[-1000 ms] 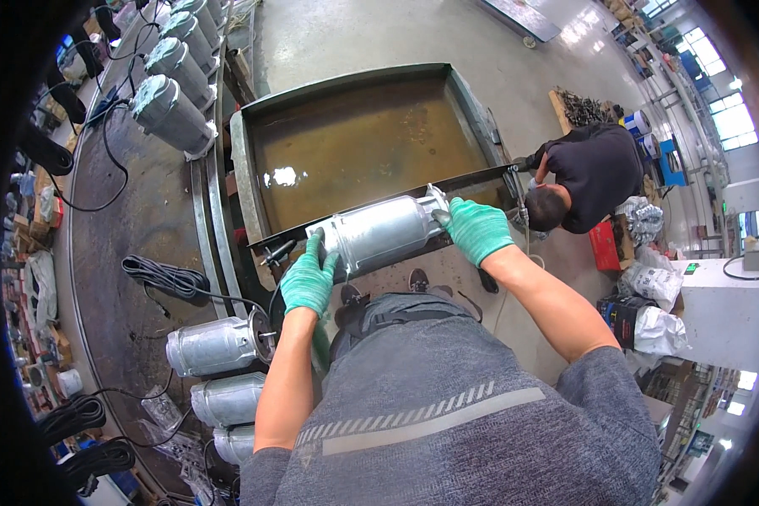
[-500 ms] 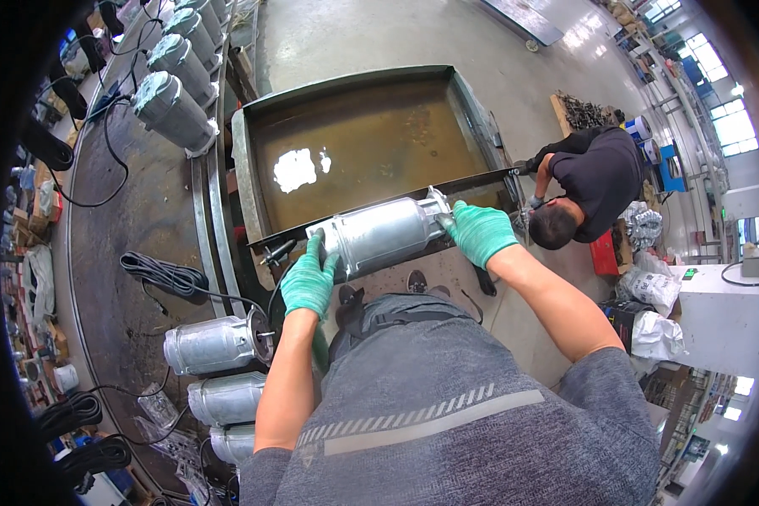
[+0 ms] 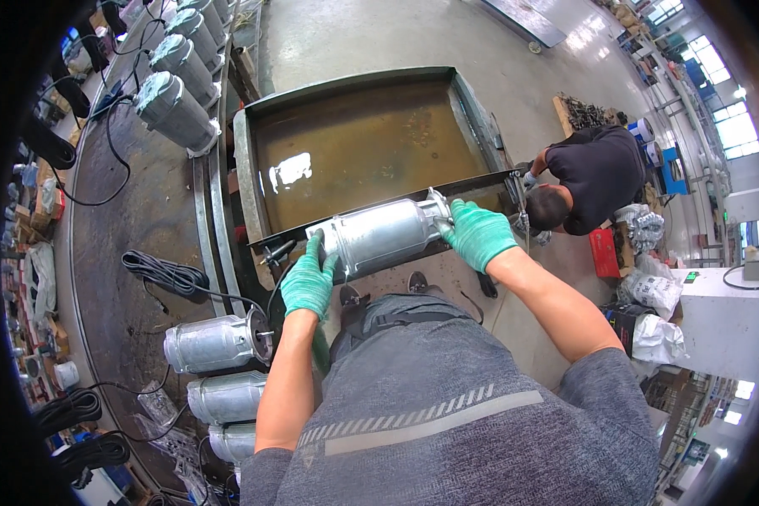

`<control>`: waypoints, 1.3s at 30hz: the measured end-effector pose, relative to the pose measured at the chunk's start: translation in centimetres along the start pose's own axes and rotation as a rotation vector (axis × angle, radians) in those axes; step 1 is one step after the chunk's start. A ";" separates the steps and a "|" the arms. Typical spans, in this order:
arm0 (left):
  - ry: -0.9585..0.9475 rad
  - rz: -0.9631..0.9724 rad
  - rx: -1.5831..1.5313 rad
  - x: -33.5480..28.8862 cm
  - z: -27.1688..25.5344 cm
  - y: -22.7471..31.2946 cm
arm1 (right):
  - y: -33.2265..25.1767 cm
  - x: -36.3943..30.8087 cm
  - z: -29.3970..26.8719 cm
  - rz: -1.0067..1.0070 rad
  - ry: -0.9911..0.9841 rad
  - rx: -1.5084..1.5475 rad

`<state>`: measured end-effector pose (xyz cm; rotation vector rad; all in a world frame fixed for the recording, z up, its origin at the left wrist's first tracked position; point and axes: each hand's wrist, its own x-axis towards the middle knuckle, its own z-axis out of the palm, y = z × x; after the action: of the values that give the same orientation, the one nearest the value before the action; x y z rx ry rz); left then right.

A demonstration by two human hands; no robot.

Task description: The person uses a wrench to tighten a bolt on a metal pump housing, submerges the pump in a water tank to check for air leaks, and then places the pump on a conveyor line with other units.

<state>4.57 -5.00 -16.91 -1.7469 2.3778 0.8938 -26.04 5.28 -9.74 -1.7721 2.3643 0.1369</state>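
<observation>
Lying on its side, a silver cylindrical motor housing [image 3: 379, 234] spans the space between my two hands, at the near edge of a metal tank [image 3: 243, 169]. My left hand [image 3: 309, 285], in a green glove, grips its left end with fingers over the top. At the flanged right end, my right hand [image 3: 481, 235], gloved alike, is closed on the rim. A dark rod-like fitting [image 3: 278, 252] pokes out beside the housing's left end. Brownish liquid [image 3: 363, 143] fills the tank behind it.
Several similar housings [image 3: 177, 114] stand upright along the bench [image 3: 101, 253] at far left; others [image 3: 212, 344] lie near my left forearm. A coiled black cable [image 3: 164, 274] rests on the bench. On the right, a person [image 3: 599, 177] bends down by the tank's corner.
The person at the right has shifted slightly, with the head lower and a gloved hand now at the tank's corner. The bright reflection on the liquid changed shape. My hands hold nearly still.
</observation>
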 end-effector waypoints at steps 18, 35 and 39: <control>0.005 0.001 0.007 -0.1 -0.1 0.3 | 0.5 0.3 2.9 -0.083 0.060 -0.046; -0.004 -0.006 -0.012 -0.4 -0.6 0.7 | 2.5 1.9 0.1 -0.686 0.180 -0.341; -0.002 -0.003 -0.011 -0.3 -0.4 0.6 | 2.5 2.4 -1.8 -0.816 0.250 -0.290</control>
<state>4.30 -4.87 -16.21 -1.7522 2.3733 0.9088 -29.23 3.41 -8.50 -2.8778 1.6089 0.1484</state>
